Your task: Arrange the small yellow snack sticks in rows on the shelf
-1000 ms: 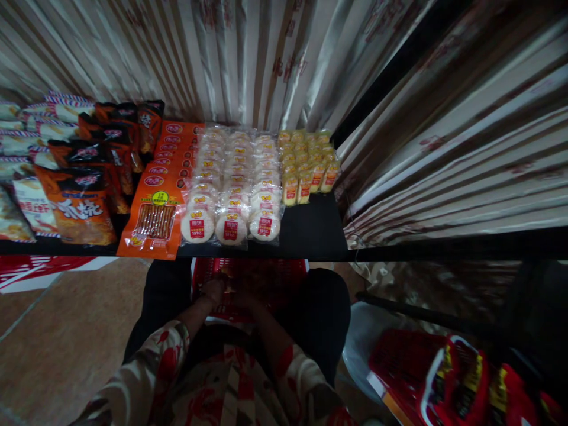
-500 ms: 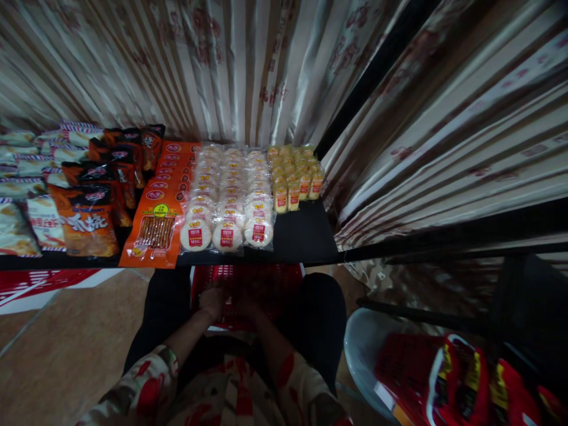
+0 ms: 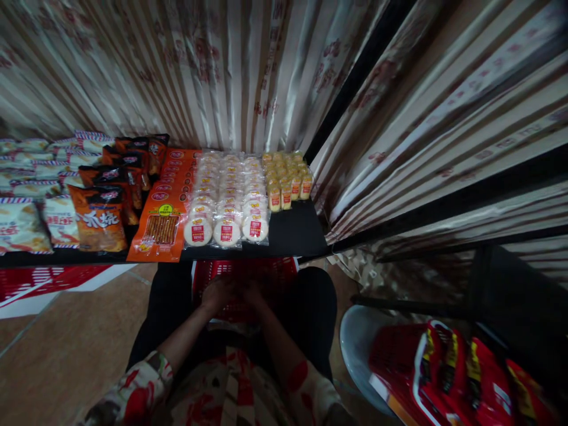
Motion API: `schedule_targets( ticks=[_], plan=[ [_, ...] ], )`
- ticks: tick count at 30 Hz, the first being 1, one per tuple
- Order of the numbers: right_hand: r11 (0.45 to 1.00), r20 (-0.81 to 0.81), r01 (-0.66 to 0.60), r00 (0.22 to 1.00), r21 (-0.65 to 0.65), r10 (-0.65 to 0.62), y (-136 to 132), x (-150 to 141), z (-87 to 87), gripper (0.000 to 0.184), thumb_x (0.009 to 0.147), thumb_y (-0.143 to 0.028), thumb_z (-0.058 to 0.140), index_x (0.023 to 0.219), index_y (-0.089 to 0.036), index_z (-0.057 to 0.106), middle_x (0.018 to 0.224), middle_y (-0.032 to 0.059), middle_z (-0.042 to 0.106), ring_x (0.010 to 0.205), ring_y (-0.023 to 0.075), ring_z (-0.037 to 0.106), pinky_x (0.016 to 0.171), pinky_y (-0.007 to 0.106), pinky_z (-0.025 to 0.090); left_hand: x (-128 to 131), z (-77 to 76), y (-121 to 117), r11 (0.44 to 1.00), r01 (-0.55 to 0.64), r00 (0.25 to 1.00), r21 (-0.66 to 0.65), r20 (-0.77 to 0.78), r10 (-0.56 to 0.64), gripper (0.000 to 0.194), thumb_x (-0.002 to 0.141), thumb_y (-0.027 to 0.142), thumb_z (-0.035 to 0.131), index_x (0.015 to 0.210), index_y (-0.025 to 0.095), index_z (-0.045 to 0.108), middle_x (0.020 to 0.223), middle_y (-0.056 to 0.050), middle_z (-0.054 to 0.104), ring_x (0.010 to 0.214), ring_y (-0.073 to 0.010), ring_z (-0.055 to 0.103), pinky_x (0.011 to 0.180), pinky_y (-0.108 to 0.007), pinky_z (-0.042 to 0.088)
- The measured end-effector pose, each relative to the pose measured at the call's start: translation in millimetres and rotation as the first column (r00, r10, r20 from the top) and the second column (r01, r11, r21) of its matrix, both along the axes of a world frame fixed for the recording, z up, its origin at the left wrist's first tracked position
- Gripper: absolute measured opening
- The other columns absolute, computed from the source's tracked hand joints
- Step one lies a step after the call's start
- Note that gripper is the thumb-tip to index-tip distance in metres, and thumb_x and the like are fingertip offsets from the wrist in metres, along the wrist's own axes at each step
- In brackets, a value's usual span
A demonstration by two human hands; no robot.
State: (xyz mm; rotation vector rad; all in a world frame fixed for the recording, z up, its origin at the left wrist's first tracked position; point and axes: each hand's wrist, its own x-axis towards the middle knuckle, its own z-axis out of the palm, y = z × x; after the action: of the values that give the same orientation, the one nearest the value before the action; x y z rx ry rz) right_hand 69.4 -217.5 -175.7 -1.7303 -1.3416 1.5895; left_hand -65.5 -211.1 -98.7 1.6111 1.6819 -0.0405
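Between my knees, below the front edge of the shelf, is a red plastic basket [image 3: 278, 269] with slotted sides. My left hand [image 3: 217, 294] and my right hand [image 3: 252, 292] are close together inside the outline of this basket. Their fingers are lost in deep shadow, so I cannot see whether they touch or hold anything. On the shelf above them lie rows of round white rice crackers [image 3: 227, 232] in clear wrappers. Left of these is an overlapping row of orange packs of brown sticks [image 3: 160, 229].
Small yellow wrapped snacks [image 3: 286, 192] stand at the right of the black shelf [image 3: 293, 234]. Orange-black snack bags [image 3: 101, 222] and white bags [image 3: 22, 228] fill its left. At lower right, a grey stool [image 3: 355, 340] carries a red basket [image 3: 393, 352] with red packs. Pleated curtains [image 3: 239, 71] hang behind.
My view has shifted slightly. My hands have come closer together over the basket, and the right one shows more clearly. The packs on the shelf keep their arrangement.
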Motion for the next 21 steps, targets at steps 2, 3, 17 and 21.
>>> schedule_targets(
  ticks=[2,3,17,21],
  plan=[
    [0.998,-0.011,0.061,0.998,-0.025,-0.062,-1,3,4.0,0.028,0.078,-0.031,0.046,0.089,-0.017,0.067,0.087,0.0072,0.069,0.085,0.0204,0.062,0.073,0.031,0.049,1,2.7,-1,0.999,-0.033,0.999,0.013,0.020,0.033,0.036,0.081,0.039,0.045,0.111,0.025,0.060,0.114,-0.007,0.061,0.101,-0.0199,0.058,0.082,-0.025,0.042],
    [0.996,-0.017,0.086,0.996,-0.037,-0.087,-1,4,6.3,0.028,0.077,-0.031,0.046,0.089,-0.016,0.067,0.087,0.0075,0.069,0.084,0.0203,0.063,0.072,0.031,0.049,2,4.1,-2,0.999,-0.043,0.999,0.016,0.026,0.042,0.036,0.080,0.038,0.047,0.110,0.024,0.061,0.113,-0.007,0.062,0.101,-0.0201,0.058,0.081,-0.025,0.043],
    [0.968,-0.147,0.248,0.957,-0.020,-0.249,-11,23,48.7,0.029,0.071,-0.038,0.051,0.081,-0.015,0.065,0.075,0.0056,0.067,0.069,0.0183,0.061,0.063,0.029,0.047,14,32.5,-11,0.982,-0.166,0.960,0.093,0.241,0.139,0.032,0.072,0.009,0.047,0.099,0.014,0.064,0.099,-0.007,0.068,0.089,-0.0158,0.061,0.076,-0.022,0.044],
    [0.964,-0.192,0.267,0.946,0.009,-0.260,-13,29,65.0,0.028,0.070,-0.038,0.051,0.080,-0.016,0.065,0.074,0.0043,0.067,0.069,0.0177,0.061,0.062,0.028,0.047,19,45.3,-13,0.974,-0.223,0.897,0.031,0.399,0.192,0.031,0.070,0.005,0.045,0.094,0.010,0.064,0.093,-0.008,0.069,0.083,-0.0152,0.063,0.071,-0.022,0.046]
  ],
)
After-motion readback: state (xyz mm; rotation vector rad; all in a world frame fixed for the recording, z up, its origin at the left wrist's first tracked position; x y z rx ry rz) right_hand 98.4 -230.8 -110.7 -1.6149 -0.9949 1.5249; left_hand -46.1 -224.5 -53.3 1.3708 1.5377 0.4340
